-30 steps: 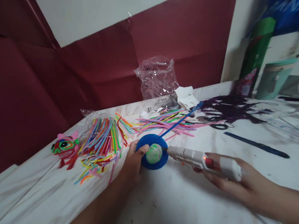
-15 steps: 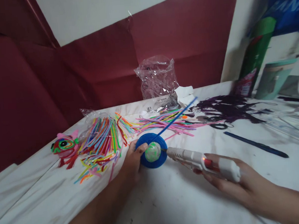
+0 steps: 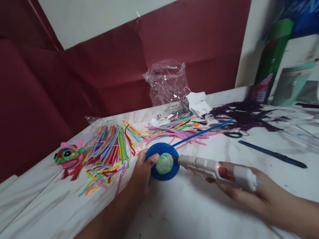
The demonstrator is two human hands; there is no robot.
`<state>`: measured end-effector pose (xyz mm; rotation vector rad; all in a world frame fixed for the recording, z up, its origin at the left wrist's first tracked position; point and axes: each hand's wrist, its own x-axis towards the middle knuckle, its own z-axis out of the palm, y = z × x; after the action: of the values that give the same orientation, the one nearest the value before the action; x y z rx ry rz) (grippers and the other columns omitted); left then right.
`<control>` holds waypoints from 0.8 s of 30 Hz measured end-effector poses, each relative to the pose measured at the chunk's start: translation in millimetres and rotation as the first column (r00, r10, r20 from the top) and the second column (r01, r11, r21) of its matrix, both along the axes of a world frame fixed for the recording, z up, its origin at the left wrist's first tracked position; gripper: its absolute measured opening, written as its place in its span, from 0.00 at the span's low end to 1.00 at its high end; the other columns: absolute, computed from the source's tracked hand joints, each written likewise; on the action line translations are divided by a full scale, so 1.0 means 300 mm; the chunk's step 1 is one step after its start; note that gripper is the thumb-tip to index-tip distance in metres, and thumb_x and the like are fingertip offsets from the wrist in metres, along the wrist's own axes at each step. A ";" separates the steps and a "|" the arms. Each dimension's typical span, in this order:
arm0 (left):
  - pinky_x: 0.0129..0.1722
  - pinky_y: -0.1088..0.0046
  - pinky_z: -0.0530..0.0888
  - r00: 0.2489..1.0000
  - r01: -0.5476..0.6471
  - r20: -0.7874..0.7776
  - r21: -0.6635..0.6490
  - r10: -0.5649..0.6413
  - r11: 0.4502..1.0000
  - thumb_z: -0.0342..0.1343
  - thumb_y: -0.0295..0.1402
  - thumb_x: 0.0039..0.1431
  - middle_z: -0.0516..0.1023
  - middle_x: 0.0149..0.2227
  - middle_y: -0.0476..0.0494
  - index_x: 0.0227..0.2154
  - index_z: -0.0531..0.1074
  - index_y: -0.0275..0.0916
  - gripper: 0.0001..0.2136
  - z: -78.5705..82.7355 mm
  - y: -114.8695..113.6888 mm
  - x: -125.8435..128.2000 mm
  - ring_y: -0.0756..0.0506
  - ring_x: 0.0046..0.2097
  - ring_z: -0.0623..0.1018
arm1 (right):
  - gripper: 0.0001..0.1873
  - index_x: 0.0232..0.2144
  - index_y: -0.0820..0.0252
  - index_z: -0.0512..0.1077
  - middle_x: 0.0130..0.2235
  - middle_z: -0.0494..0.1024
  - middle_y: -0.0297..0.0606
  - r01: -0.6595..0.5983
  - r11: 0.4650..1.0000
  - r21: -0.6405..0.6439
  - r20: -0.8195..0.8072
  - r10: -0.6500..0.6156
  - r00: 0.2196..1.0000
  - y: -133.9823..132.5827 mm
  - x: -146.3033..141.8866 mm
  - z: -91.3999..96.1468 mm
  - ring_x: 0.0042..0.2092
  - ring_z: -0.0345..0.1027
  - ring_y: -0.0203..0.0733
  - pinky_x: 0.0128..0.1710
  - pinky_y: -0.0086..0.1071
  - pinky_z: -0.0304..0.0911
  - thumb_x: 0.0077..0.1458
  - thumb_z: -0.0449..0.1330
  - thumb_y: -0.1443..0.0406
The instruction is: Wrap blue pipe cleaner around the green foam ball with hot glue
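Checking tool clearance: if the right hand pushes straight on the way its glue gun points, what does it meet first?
The right hand aims the glue gun leftward. Its nozzle sits at the pale green ball inside the blue pipe-cleaner coil, so the ball comes first, then probably the left hand gripping the coil.

My table [image 3: 200,219] is white with faint grey marbling, scuffed and smudged in places, and it runs back to the wall. Dark red paper [image 3: 90,77], creased into broad folds, covers the lower part of that wall. Above the paper's slanted top edge the white wall [image 3: 106,9] shows bare. To my right a white corner [image 3: 249,42] ends the red paper. The light is dim and even, with soft shadows.
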<state>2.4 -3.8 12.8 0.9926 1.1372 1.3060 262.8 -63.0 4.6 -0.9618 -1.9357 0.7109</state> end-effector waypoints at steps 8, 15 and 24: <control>0.37 0.65 0.75 0.999 -0.004 0.045 0.003 0.004 1.000 0.66 0.41 0.44 0.80 0.38 0.44 0.46 0.68 0.39 0.25 0.003 0.006 0.000 0.42 0.37 0.79 | 0.07 0.34 0.57 0.76 0.27 0.78 0.35 -0.029 1.000 0.001 0.001 0.029 1.000 -0.012 -0.007 0.009 0.26 0.72 0.40 0.24 0.27 0.69 0.58 0.59 0.61; 0.37 0.66 0.75 0.999 -0.021 0.025 -0.009 0.021 1.000 0.67 0.40 0.42 0.80 0.36 0.45 0.46 0.69 0.38 0.27 0.004 0.001 0.002 0.42 0.36 0.79 | 0.07 0.32 0.57 0.75 0.28 0.78 0.35 -0.022 0.999 0.027 0.019 0.022 1.000 -0.005 -0.006 0.008 0.27 0.72 0.40 0.24 0.27 0.69 0.58 0.59 0.62; 0.39 0.65 0.74 0.997 0.009 0.077 0.015 -0.010 1.000 0.67 0.40 0.42 0.80 0.39 0.43 0.46 0.69 0.38 0.26 -0.001 0.008 -0.002 0.41 0.39 0.80 | 0.07 0.32 0.57 0.75 0.27 0.78 0.35 -0.030 1.000 0.006 0.014 0.030 0.999 -0.004 -0.005 0.004 0.26 0.71 0.40 0.24 0.28 0.69 0.58 0.59 0.62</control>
<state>1.9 -1.5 12.6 0.9488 1.0644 1.3357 261.2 -64.3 5.7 -0.9374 -1.9675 0.7165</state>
